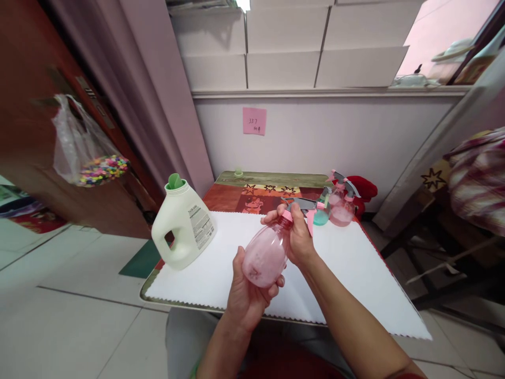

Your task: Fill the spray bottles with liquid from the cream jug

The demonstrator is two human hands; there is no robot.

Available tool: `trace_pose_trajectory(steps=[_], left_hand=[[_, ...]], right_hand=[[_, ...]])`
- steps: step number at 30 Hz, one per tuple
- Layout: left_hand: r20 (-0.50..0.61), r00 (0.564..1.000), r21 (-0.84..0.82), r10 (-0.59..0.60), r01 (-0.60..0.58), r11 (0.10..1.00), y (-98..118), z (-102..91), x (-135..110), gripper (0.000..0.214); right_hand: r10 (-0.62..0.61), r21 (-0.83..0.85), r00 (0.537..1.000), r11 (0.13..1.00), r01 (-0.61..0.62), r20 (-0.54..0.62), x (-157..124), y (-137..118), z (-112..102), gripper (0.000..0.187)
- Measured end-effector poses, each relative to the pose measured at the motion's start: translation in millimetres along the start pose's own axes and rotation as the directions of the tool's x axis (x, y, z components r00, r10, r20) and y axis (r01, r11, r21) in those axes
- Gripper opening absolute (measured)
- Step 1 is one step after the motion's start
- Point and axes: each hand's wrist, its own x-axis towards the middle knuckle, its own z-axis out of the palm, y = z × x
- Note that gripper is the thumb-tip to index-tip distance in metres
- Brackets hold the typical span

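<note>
Cupping the pink spray bottle (267, 257) from below, left hand (246, 301) supports it; right hand (302, 241) holds the neck (283, 223) by the spray head (304, 204), bottle tilted above the white sheet (347, 279). Probably fairly light, smooth and slippery, plastic giving slightly, so neck plus support underneath seems surest. Beyond: jug (183, 223) at left, other spray bottles (341, 213) at right.

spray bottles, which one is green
The leftmost standing spray bottle; the standing bottles to its right and the held bottle are pink.
</note>
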Motion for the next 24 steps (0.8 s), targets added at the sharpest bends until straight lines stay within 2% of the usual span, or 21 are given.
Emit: trace_pose_trajectory(steps=[3, 6, 8, 9, 10, 11, 12, 13, 14, 15, 16, 17, 18, 19, 20, 21, 22, 23, 24], left_hand=[[-0.015, 0.999, 0.042, 0.036, -0.035, 0.999, -2, 2.1, -3, 0.078], [-0.042, 0.982, 0.130, 0.187, -0.180, 0.975, -10, 1.7, -2, 0.076], [-0.049, 0.932, 0.266, 0.359, -0.334, 0.904, -18, -2.8, 1, 0.073], [-0.044, 0.882, 0.373, 0.470, -0.422, 0.826, -21, -6.8, 4, 0.072], [-0.020, 0.801, 0.504, 0.598, -0.509, 0.698, -24, -11.9, 8, 0.073], [0.045, 0.682, 0.641, 0.730, -0.580, 0.502, -25, -17.7, 12, 0.077], [0.161, 0.525, 0.750, 0.836, -0.615, 0.242, -26, -24.1, 17, 0.082], [0.314, 0.346, 0.801, 0.884, -0.596, -0.051, -25, -30.5, 21, 0.085], [0.477, 0.180, 0.784, 0.860, -0.530, -0.324, -24, -36.4, 25, 0.087], [0.615, 0.050, 0.719, 0.787, -0.445, -0.534, -22, -41.3, 28, 0.088], [0.711, -0.036, 0.643, 0.702, -0.372, -0.670, -21, -45.0, 31, 0.089], [0.767, -0.077, 0.584, 0.637, -0.328, -0.743, -21, -47.2, 32, 0.092], [0.793, -0.091, 0.550, 0.603, -0.318, -0.772, -22, -47.6, 32, 0.096], [0.792, -0.084, 0.547, 0.605, -0.343, -0.764, -24, -46.3, 31, 0.100], [0.757, -0.062, 0.577, 0.650, -0.402, -0.711, -27, -43.4, 30, 0.103], [0.676, -0.019, 0.632, 0.737, -0.499, -0.593, -31, -39.0, 28, 0.106], [0.553, 0.053, 0.681, 0.832, -0.604, -0.414, -35, -33.6, 26, 0.109], [0.411, 0.146, 0.698, 0.900, -0.685, -0.208, -38, -27.3, 24, 0.110], [0.263, 0.258, 0.677, 0.930, -0.736, 0.013, -39, -20.7, 22, 0.106]], right_hand=[[0.009, -0.026, 0.999, 1.000, -0.008, 0.035, -1, 0, -1, 0.046], [0.018, -0.041, 0.999, 0.999, -0.017, 0.035, -2, -1, -1, 0.046], [0.032, -0.047, 0.999, 0.998, -0.031, 0.011, -2, -2, 1, 0.046], [0.040, -0.046, 0.999, 0.998, -0.040, -0.005, -3, -3, 2, 0.046], [0.050, -0.041, 0.998, 0.998, -0.051, -0.023, -3, -3, 3, 0.046], [0.062, -0.037, 0.997, 0.997, -0.064, -0.043, -3, -4, 5, 0.047], [0.078, -0.035, 0.995, 0.996, -0.080, -0.062, -4, -5, 6, 0.048], [0.098, -0.037, 0.992, 0.994, -0.102, -0.077, -4, -6, 8, 0.049], [0.121, -0.044, 0.989, 0.991, -0.125, -0.088, -5, -6, 9, 0.050], [0.141, -0.051, 0.985, 0.988, -0.147, -0.095, -5, -6, 10, 0.050], [0.159, -0.054, 0.983, 0.985, -0.164, -0.097, -6, -6, 11, 0.049], [0.170, -0.048, 0.981, 0.983, -0.176, -0.096, -6, -6, 12, 0.048], [0.179, -0.034, 0.979, 0.983, -0.183, -0.093, -6, -5, 13, 0.047], [0.183, -0.012, 0.979, 0.983, -0.185, -0.093, -6, -5, 13, 0.046], [0.180, 0.013, 0.979, 0.984, -0.180, -0.094, -6, -4, 14, 0.045], [0.170, 0.038, 0.981, 0.985, -0.167, -0.095, -6, -3, 14, 0.045], [0.150, 0.060, 0.984, 0.988, -0.144, -0.097, -5, -2, 14, 0.045], [0.122, 0.080, 0.988, 0.990, -0.114, -0.095, -4, -2, 13, 0.045], [0.089, 0.094, 0.992, 0.992, -0.081, -0.085, -3, -1, 12, 0.045]])
